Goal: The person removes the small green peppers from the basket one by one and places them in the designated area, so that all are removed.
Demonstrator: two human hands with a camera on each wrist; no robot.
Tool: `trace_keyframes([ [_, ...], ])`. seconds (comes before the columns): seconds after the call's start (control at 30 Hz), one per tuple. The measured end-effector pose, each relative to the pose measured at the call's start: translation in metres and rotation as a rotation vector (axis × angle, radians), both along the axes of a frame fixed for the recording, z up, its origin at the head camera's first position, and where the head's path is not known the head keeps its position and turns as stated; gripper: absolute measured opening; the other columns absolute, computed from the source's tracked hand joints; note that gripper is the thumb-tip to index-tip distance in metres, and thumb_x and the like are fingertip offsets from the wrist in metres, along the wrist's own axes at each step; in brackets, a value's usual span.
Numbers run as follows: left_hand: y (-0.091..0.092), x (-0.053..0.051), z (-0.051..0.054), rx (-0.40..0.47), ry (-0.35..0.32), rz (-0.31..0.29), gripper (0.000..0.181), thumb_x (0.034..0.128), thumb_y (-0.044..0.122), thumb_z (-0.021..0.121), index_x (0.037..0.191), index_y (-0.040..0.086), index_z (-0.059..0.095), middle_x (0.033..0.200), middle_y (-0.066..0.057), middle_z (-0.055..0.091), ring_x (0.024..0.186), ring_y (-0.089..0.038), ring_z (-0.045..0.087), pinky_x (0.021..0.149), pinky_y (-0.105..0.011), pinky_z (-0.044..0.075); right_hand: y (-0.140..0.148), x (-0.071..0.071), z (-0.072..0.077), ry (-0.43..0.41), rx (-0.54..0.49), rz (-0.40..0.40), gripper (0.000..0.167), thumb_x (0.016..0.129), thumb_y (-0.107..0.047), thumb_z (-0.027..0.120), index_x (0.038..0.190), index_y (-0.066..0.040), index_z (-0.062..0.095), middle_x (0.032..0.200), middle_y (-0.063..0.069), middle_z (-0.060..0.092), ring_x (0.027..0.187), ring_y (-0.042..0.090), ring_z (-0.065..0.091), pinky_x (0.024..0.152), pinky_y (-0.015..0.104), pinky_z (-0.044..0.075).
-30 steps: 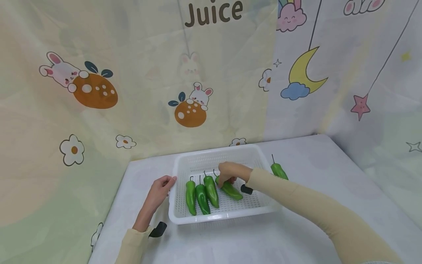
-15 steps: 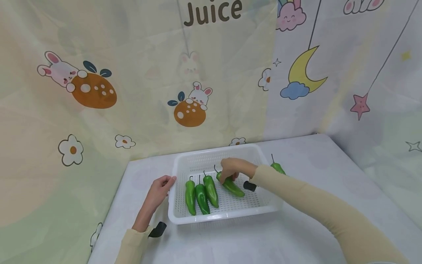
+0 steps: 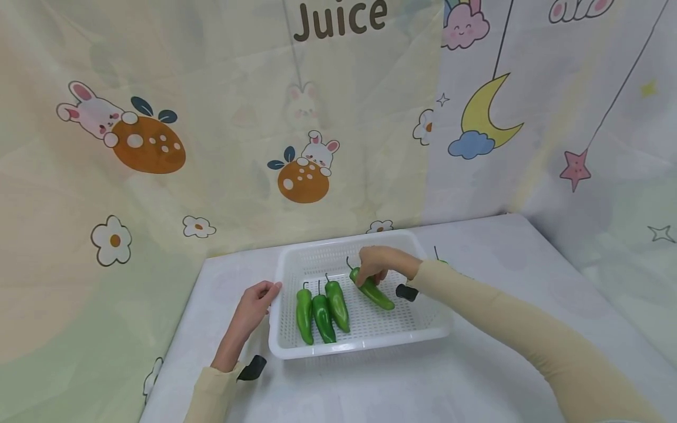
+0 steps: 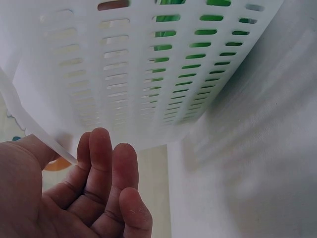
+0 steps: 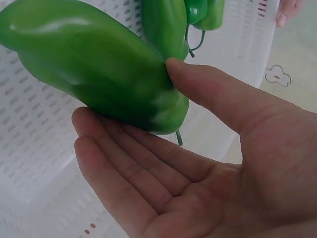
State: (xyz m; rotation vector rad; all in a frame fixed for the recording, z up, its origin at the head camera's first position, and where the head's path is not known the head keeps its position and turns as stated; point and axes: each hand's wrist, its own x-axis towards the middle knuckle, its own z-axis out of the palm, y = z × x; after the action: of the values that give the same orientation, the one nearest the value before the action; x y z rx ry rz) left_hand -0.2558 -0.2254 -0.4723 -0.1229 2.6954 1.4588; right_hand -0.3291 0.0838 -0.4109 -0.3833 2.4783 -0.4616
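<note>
A white perforated basket stands on the table. Its left rim is pinched by my left hand, the thumb over the rim and the other fingers outside against the wall, as the left wrist view shows. Inside the basket my right hand holds a green pepper near its stem end, between thumb and fingers. Three more green peppers lie side by side in the left half: one at the left, a darker one and a third.
Another green pepper lies on the white table right of the basket, mostly hidden by the right sleeve. A printed cloth hangs behind the table and along its sides.
My right hand has moved a little right and back, and the pepper in it has shifted the same way, away from the other three. My left hand has stayed at the rim.
</note>
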Motion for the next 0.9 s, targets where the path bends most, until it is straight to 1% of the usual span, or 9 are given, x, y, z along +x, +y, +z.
trace_keyframes([
  [0.2, 0.001, 0.001, 0.001, 0.002, -0.002, -0.002, 0.037, 0.1037, 0.039, 0.054, 0.11, 0.005, 0.066, 0.098, -0.009, 0.071, 0.08, -0.016, 0.062, 0.07, -0.028, 0.048, 0.007, -0.002, 0.009, -0.026, -0.027, -0.019, 0.022, 0.088, -0.025, 0.076, 0.084, -0.004, 0.07, 0.081, 0.01, 0.075, 0.089, 0.029, 0.075, 0.083, 0.039, 0.059],
  [0.37, 0.001, 0.001, 0.002, -0.002, -0.004, 0.003, 0.039, 0.103, 0.041, 0.055, 0.111, 0.005, 0.066, 0.099, -0.009, 0.071, 0.08, -0.016, 0.062, 0.07, -0.027, 0.048, 0.014, -0.003, 0.015, -0.031, -0.039, -0.038, 0.023, 0.089, -0.027, 0.076, 0.088, -0.004, 0.072, 0.082, 0.009, 0.075, 0.09, 0.026, 0.075, 0.084, 0.037, 0.059],
  [0.53, 0.001, 0.002, 0.001, -0.002, -0.003, 0.003, 0.04, 0.1025, 0.042, 0.055, 0.11, 0.004, 0.066, 0.099, -0.01, 0.071, 0.081, -0.016, 0.062, 0.069, -0.027, 0.048, 0.02, -0.002, 0.017, -0.032, -0.05, -0.046, 0.025, 0.09, -0.028, 0.076, 0.088, -0.004, 0.073, 0.083, 0.009, 0.076, 0.092, 0.027, 0.075, 0.084, 0.037, 0.059],
  [0.67, 0.001, 0.001, 0.001, 0.0, -0.011, 0.007, 0.039, 0.1032, 0.042, 0.054, 0.111, 0.005, 0.066, 0.1, -0.01, 0.071, 0.081, -0.016, 0.063, 0.071, -0.027, 0.048, 0.025, -0.003, 0.018, -0.037, -0.056, -0.04, 0.026, 0.09, -0.029, 0.075, 0.089, -0.004, 0.074, 0.084, 0.009, 0.076, 0.094, 0.028, 0.075, 0.087, 0.039, 0.058],
  [0.77, 0.0, 0.001, 0.0, -0.005, -0.01, 0.003, 0.04, 0.1034, 0.042, 0.054, 0.112, 0.005, 0.065, 0.101, -0.009, 0.072, 0.081, -0.015, 0.063, 0.071, -0.027, 0.048, 0.028, -0.003, 0.021, -0.037, -0.055, -0.038, 0.026, 0.09, -0.03, 0.075, 0.089, -0.004, 0.075, 0.083, 0.008, 0.076, 0.092, 0.026, 0.075, 0.087, 0.039, 0.058],
  [0.83, 0.0, 0.0, 0.0, -0.004, -0.008, 0.003, 0.04, 0.1034, 0.042, 0.054, 0.112, 0.005, 0.065, 0.101, -0.009, 0.072, 0.081, -0.015, 0.063, 0.071, -0.027, 0.048, 0.031, -0.004, 0.023, -0.032, -0.057, -0.039, 0.027, 0.09, -0.031, 0.075, 0.089, -0.004, 0.075, 0.082, 0.009, 0.077, 0.089, 0.025, 0.075, 0.084, 0.037, 0.059],
  [0.9, 0.0, 0.001, 0.0, -0.004, -0.006, 0.002, 0.04, 0.1034, 0.042, 0.054, 0.111, 0.005, 0.065, 0.1, -0.009, 0.072, 0.081, -0.015, 0.063, 0.07, -0.027, 0.048, 0.033, -0.004, 0.025, -0.036, -0.064, -0.043, 0.026, 0.09, -0.031, 0.075, 0.089, -0.005, 0.075, 0.083, 0.009, 0.077, 0.09, 0.026, 0.075, 0.082, 0.035, 0.059],
])
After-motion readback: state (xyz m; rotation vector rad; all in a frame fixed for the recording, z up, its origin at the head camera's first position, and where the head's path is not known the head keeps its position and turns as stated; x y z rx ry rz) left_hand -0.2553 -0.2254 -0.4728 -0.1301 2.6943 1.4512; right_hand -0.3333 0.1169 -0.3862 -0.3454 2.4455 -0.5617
